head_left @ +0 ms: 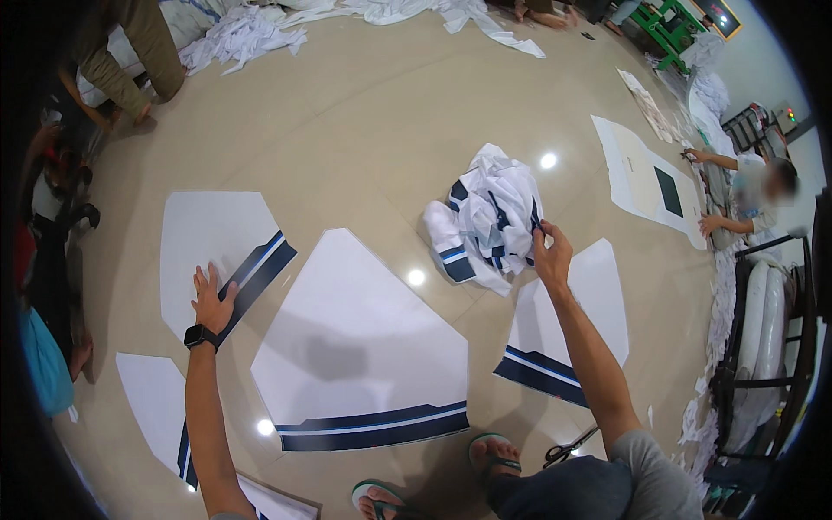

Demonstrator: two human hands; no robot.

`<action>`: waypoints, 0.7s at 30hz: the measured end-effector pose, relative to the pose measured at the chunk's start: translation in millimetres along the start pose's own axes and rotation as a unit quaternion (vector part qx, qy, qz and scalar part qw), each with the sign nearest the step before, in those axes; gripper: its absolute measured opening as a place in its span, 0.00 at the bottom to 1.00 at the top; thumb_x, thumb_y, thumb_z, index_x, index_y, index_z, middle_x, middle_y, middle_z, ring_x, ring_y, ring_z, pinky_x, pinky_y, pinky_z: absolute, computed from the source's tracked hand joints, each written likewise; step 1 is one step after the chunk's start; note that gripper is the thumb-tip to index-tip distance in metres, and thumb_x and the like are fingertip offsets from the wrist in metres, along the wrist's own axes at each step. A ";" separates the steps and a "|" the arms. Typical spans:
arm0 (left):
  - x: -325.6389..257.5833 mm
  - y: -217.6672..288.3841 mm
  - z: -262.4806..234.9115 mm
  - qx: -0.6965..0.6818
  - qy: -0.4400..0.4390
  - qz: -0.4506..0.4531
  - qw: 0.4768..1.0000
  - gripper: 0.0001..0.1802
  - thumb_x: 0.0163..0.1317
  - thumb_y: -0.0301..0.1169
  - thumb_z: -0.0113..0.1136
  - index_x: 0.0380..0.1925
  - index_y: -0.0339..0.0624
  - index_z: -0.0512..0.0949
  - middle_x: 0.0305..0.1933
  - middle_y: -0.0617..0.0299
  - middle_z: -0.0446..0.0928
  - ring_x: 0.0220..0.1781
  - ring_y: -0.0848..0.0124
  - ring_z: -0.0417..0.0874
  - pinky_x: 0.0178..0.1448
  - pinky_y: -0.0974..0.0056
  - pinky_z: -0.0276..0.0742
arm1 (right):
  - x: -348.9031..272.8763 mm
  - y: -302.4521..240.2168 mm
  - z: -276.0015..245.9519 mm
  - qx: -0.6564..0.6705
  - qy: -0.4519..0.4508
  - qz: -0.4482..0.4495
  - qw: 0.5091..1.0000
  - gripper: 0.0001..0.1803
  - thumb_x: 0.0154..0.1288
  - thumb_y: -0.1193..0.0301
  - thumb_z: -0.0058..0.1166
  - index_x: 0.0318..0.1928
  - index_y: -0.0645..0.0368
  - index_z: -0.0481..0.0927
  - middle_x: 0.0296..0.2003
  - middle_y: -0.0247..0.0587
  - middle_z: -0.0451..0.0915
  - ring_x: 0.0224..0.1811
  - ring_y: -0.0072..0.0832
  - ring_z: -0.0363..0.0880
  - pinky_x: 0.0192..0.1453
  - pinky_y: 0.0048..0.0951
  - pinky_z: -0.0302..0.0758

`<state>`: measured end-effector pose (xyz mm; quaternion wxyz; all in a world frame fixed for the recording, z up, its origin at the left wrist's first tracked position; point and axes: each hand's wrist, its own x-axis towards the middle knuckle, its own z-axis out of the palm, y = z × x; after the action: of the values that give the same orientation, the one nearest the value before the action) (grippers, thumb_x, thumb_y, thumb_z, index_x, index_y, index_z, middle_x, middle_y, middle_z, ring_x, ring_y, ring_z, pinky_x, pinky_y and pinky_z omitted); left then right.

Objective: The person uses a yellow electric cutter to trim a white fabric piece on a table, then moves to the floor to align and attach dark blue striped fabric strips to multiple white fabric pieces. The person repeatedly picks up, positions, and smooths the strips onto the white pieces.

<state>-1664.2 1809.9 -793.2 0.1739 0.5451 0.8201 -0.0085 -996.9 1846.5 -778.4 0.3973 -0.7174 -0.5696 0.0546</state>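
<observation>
My left hand (211, 299), a dark watch on its wrist, lies with fingers spread on a white fabric panel (199, 225) edged with a navy and blue stripe. At the upper right, my right hand (552, 251) pinches the edge of a crumpled bundle of white and navy cloth (490, 208). Between my arms a larger white panel (355, 321) rests flat on the floor, its navy band nearest me. Partly under my right forearm is another striped panel (598, 303). One more white panel (152, 399) is at the lower left, partly hidden by my left forearm.
Scissors (568, 449) lie beside my right foot. At the right a person (750, 186) handles a pale sheet with a dark green rectangle (669, 191). White scraps (243, 39) pile up at the far left, where another person (130, 52) kneels. A dark metal rack (763, 381) stands at the right.
</observation>
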 end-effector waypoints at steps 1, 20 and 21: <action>-0.6 -1.2 -1.7 -0.006 0.004 0.003 1.000 0.46 0.68 0.56 0.52 0.78 0.54 0.46 0.82 0.47 0.36 0.83 0.49 0.36 0.73 0.24 0.43 | 5.5 -5.4 -1.9 0.017 0.003 0.019 1.000 0.14 0.65 0.70 0.60 0.45 0.69 0.81 0.45 0.54 0.85 0.49 0.42 0.84 0.57 0.37 0.76; -64.8 80.8 -62.6 -0.121 0.029 0.134 0.983 0.49 0.70 0.55 0.50 0.77 0.38 0.41 0.82 0.44 0.37 0.83 0.48 0.37 0.77 0.32 0.39 | 149.4 -143.1 -152.8 0.507 -0.104 0.104 0.849 0.13 0.75 0.63 0.53 0.46 0.61 0.79 0.36 0.33 0.81 0.36 0.20 0.79 0.42 0.24 0.76; -68.7 92.2 -68.8 -0.134 0.035 0.149 0.979 0.49 0.70 0.55 0.51 0.76 0.36 0.41 0.81 0.43 0.37 0.83 0.48 0.37 0.78 0.35 0.39 | 151.4 -153.9 -159.1 0.511 -0.107 0.100 0.847 0.13 0.75 0.63 0.53 0.46 0.61 0.79 0.36 0.33 0.82 0.35 0.20 0.79 0.40 0.23 0.76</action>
<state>-1576.7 1800.1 -692.1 0.2162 0.6326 0.7292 0.1464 -979.2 1901.4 -516.5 0.6371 -0.4553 -0.4253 0.4539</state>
